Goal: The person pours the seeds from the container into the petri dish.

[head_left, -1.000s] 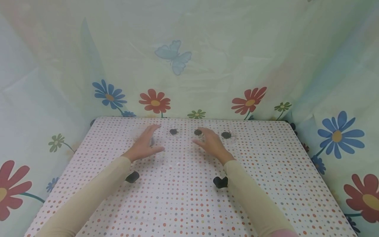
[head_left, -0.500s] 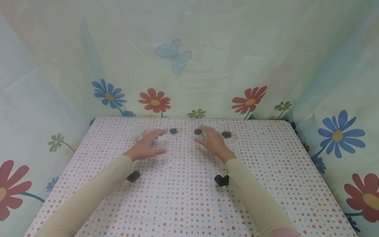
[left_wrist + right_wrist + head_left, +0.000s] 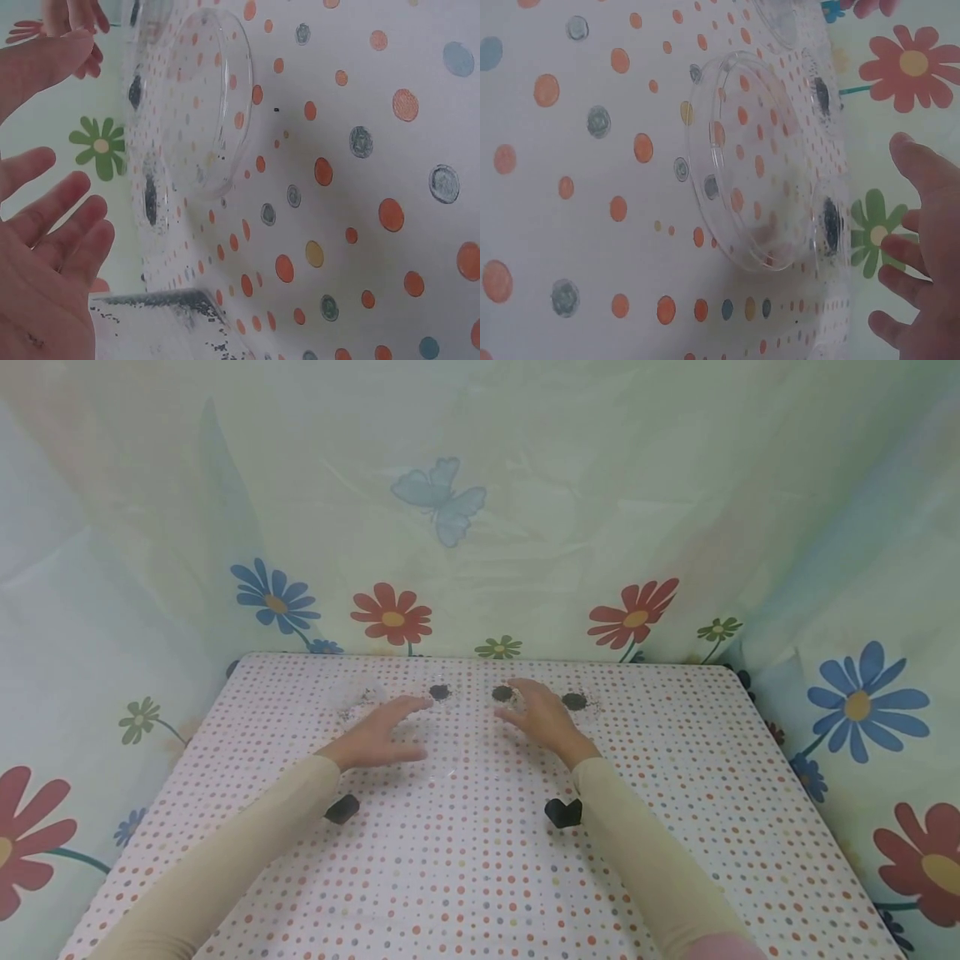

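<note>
In the head view my left hand (image 3: 378, 735) is held over the table with thumb and fingers apart and nothing between them. My right hand (image 3: 543, 714) is also spread and holds nothing; its fingertips appear close to a dark granular heap (image 3: 502, 693). A clear round dish (image 3: 244, 97) lies flat on the tabletop in the left wrist view. One clear dish (image 3: 705, 161) shows in the right wrist view too, beside the hand and apart from it. Behind the left hand sits a clear speckled container (image 3: 352, 697) with dark grains.
Other dark heaps, one at the back middle (image 3: 438, 692) and another right of the right hand (image 3: 574, 702), sit in clear dishes. The dotted tabletop (image 3: 450, 877) meets flowered curtains (image 3: 525, 568) at the back and sides. Black wrist pieces (image 3: 562, 813) hang beneath the sleeves.
My left hand has moved right and slightly nearer, uncovering more of the speckled container. The right hand has shifted only a little to the right; both hands stay spread.
</note>
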